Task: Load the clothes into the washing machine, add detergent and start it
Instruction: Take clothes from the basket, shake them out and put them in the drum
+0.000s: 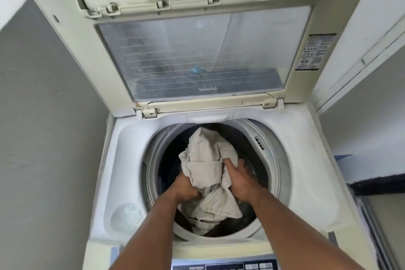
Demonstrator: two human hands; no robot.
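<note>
Off-white, crumpled cotton-like cloth (208,166) fills the mouth of the round drum (270,160) of a cream top-loading washing machine (114,160), whose hinged lid with a clear ribbed window (197,55) stands raised at the back. The left hand (186,188) is closed around a fold at the cloth's near-left edge, and the right hand (237,178) is curled over its right side, fingers sunk into the fabric. Both hold the bundle just inside the drum opening, above darker items deeper down. Loading looks to be under way but not finished: this piece is not yet let go. No detergent container is in view, and the blue-grey control panel (223,265) at the near edge sits untouched, so adding detergent, closing the lid and starting seem to remain.
</note>
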